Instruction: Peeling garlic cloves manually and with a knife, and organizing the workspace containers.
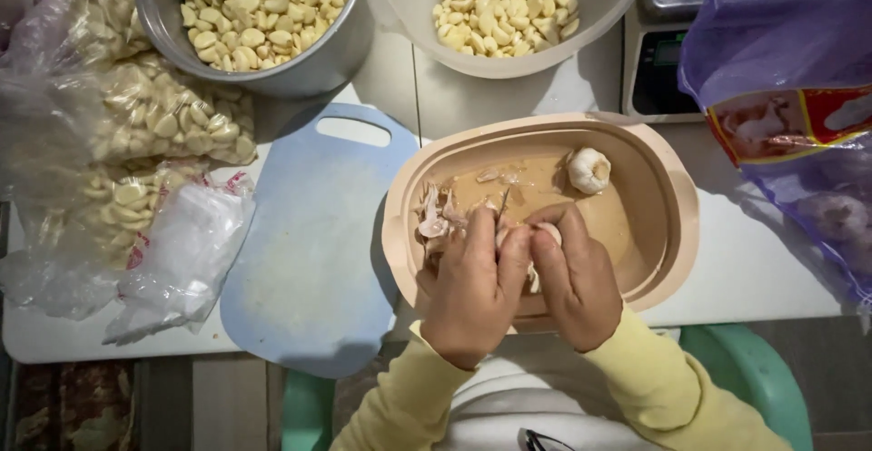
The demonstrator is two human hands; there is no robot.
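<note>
Looking down from my head camera, my left hand (pixel 472 292) and right hand (pixel 574 278) meet over the near side of a tan oval tub (pixel 672 233) on the white counter (pixel 754 269). Both hands are clenched around one garlic piece (pixel 548 231), fingertips touching, pulling at its skin; I cannot tell whether it is a single clove or a small cluster. Papery skins (pixel 436 219) lie in the tub just left of my hands, and one whole garlic bulb (pixel 589 169) sits untouched at the tub's far side. I judge the work well along: a steel pot (pixel 336 51) at far left-centre and a pale bowl (pixel 409 6) to its right both hold heaps of peeled cloves. Work is left, though: the bulb in the tub, and more bulbs showing dimly through a purple mesh sack (pixel 781 33) at the right edge. That sack carries a red and yellow label (pixel 790 119), rectangular, with a pale picture on it. On the left, clear plastic bags (pixel 136 115) are packed with peeled cloves, one crumpled bag showing red printing. A blue cutting board (pixel 309 251) lies between the bags and the tub. A small scale (pixel 658 60) stands beyond the tub, beside the sack.
</note>
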